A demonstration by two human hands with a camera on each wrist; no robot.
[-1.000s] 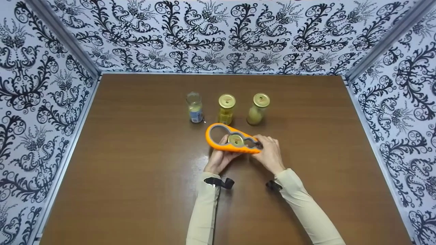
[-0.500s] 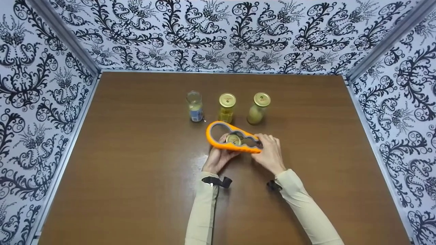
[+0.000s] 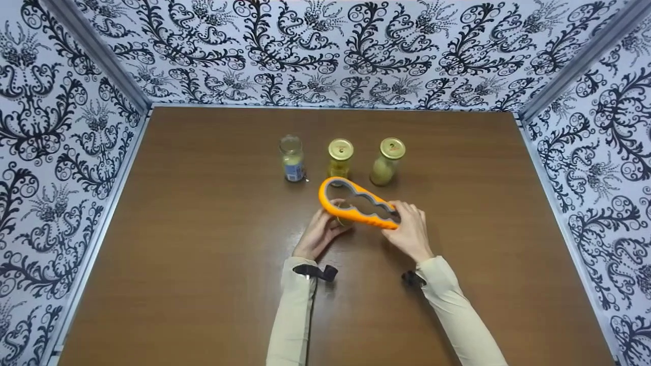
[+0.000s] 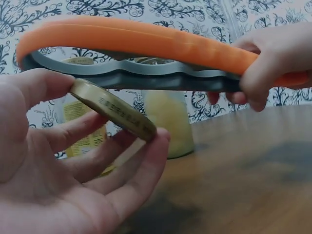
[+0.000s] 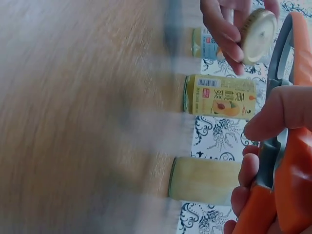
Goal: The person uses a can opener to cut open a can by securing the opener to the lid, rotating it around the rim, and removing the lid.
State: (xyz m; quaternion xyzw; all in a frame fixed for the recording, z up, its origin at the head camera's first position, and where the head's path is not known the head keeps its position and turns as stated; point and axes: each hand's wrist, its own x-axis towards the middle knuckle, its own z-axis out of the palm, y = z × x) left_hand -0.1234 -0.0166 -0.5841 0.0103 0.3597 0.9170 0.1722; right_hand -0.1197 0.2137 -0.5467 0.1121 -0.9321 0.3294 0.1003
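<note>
Several fingers of the left hand [image 3: 316, 235] pinch a tilted gold lid [image 4: 114, 109] by its rim, below the orange opener [image 4: 139, 38] gripped in the fingers of the right hand [image 3: 410, 231]. Beyond, upright on the surface [image 3: 213, 213], stand a lidless blue-labelled jar [image 3: 292, 161], pale stuff low inside; a capped yellow-labelled jar [image 5: 223, 97]; and a capped jar of pale yellow lumps [image 3: 383, 169].

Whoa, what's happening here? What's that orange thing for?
A person's left hand pinches a gold lid, and their right hand holds the orange tool, which looks like a jar opener. The lid isn't inside the tool's loop. On the table, the blue-labelled jar stands open, while the middle jar and rightmost jar are capped.
</note>
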